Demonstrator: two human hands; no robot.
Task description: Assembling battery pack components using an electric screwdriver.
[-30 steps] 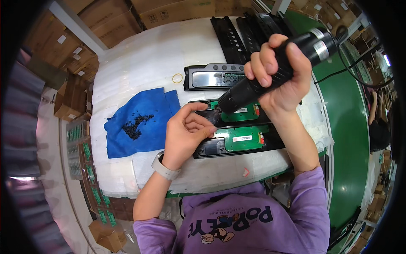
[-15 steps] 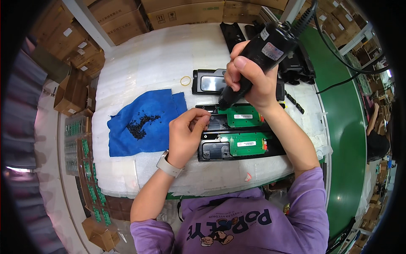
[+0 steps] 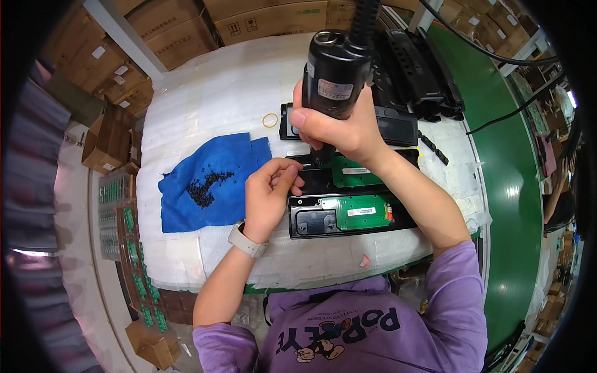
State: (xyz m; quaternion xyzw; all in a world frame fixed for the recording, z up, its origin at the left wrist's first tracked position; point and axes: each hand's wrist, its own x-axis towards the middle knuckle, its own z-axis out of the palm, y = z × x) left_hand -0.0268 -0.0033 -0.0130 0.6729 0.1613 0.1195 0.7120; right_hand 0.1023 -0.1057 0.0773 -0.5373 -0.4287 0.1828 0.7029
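My right hand (image 3: 345, 127) is wrapped round a black electric screwdriver (image 3: 336, 68), held nearly upright with its cord running up. The tool's lower end stands over the middle black housing (image 3: 407, 155), beside the left end of its green circuit board (image 3: 351, 176). My left hand (image 3: 268, 186) is at that housing's left end, fingers curled together near the bit; whether they pinch anything small is hidden. Nearer me lies a second black housing (image 3: 298, 235) with a green circuit board (image 3: 348, 213). To the left, a pile of small black screws (image 3: 205, 189) sits on a blue cloth (image 3: 180, 214).
Another black housing (image 3: 395, 124) lies beyond the tool, with a yellow ring (image 3: 270, 120) to its left. Black moulded parts (image 3: 423, 81) are stacked at the back right, a dark strip (image 3: 433, 150) below them. Cardboard boxes (image 3: 273, 28) line the far edge; a green surface (image 3: 507, 248) runs along the right.
The screwdriver has swung from a slant to nearly upright, and my right hand has moved left with it. My left hand has shifted slightly left, still by the middle housing's end.
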